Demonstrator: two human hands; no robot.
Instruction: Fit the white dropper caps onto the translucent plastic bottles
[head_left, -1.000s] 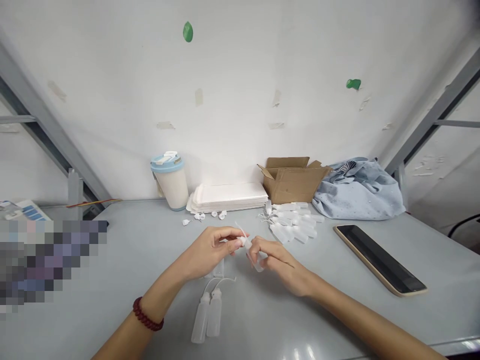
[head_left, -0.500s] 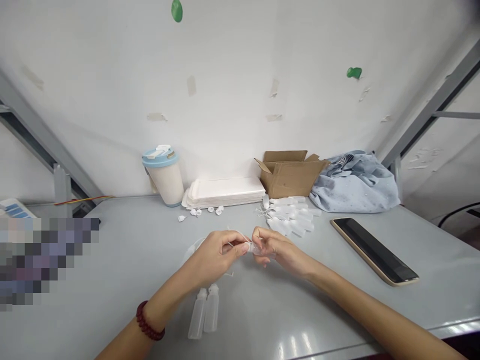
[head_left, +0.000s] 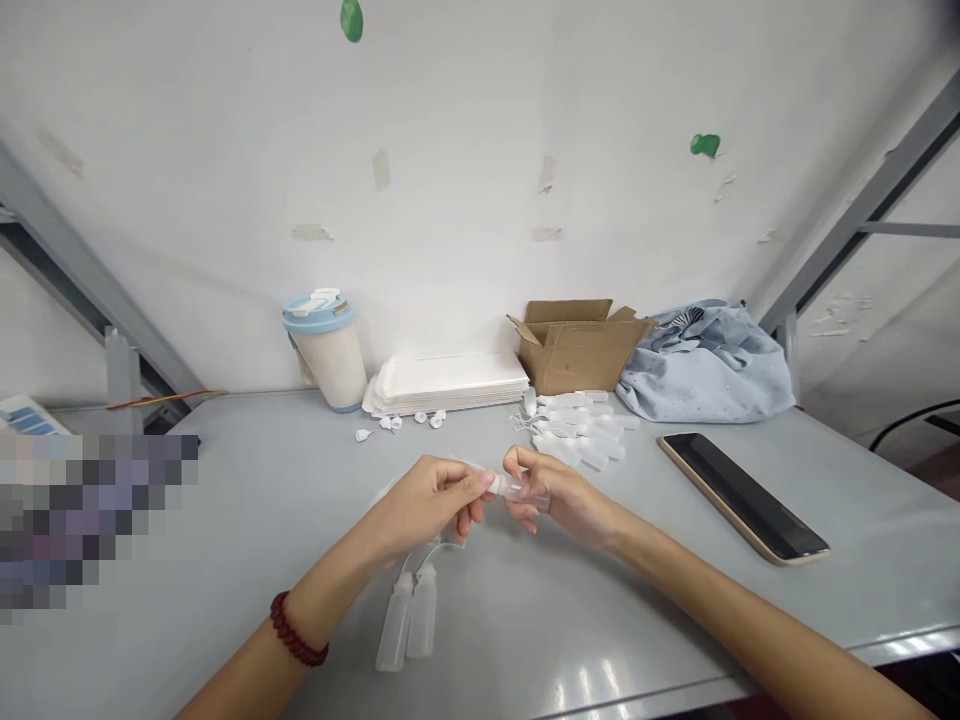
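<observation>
Between my two hands, above the middle of the grey table, is a small translucent plastic bottle [head_left: 511,487], lying almost level. My left hand [head_left: 431,505] pinches its neck end between thumb and forefinger, the other fingers curled. The fingers of my right hand [head_left: 566,497] close around its body. Below my left hand, two similar bottles [head_left: 394,625] lie side by side, with thin pale strings curving up from their tops. Part of a clear, limp piece [head_left: 386,490] shows behind my left hand; its kind is unclear.
Several small white caps [head_left: 429,419] lie before a stack of white flat boxes [head_left: 454,380]. A heap of translucent bottles [head_left: 581,432] sits before an open cardboard box [head_left: 589,355]. A tumbler [head_left: 330,350], bluish cloth [head_left: 712,370] and phone [head_left: 742,495] stand or lie around.
My left thumb has slid forward along the bottle's neck, and the left fingers now hang lower. The strings near the two lying bottles have shifted. My right hand keeps its hold.
</observation>
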